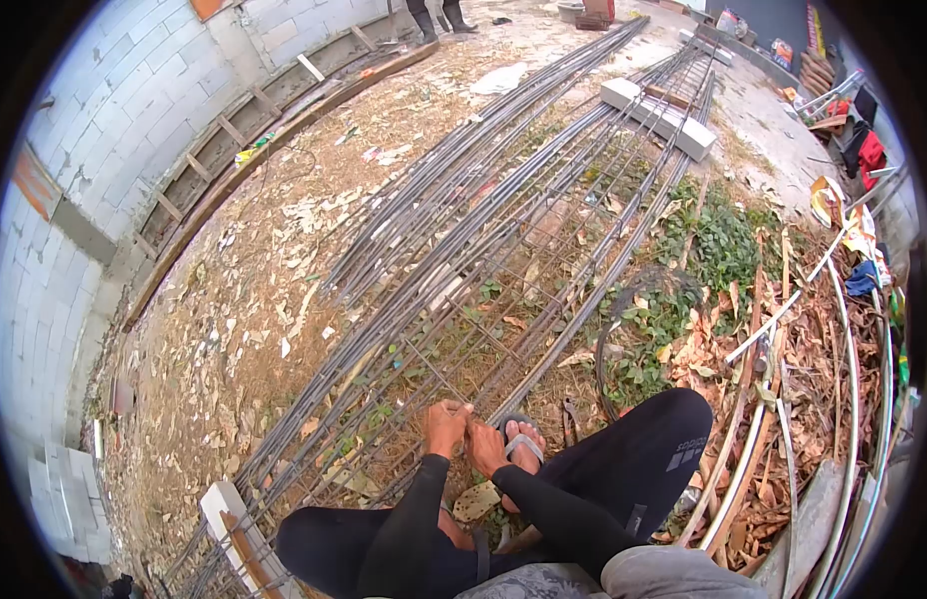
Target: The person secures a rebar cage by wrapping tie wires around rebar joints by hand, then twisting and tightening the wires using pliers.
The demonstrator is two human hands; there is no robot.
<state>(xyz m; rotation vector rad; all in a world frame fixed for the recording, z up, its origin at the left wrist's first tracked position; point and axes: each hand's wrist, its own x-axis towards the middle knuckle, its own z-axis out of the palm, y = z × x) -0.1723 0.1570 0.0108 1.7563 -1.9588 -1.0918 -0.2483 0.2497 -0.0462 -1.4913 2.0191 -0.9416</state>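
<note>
Long black sleeves [571,517] are fitting closely, black trousers [638,439] are carrying a grey striped logo [685,457], and a patterned grey top [538,582] and grey-strapped sandal [524,442] are showing.

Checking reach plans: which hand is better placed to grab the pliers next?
Probably the right hand: it's nearer the pliers, which lie on its side, past the sandalled foot. The left hand is farther across.

The rods [449,265] lie in the middle, with one block [673,128] at far right. On the left stands the wall [104,130], a plank [384,72] before it; on the right are plants [718,240], nearer leaves [718,359].
</note>
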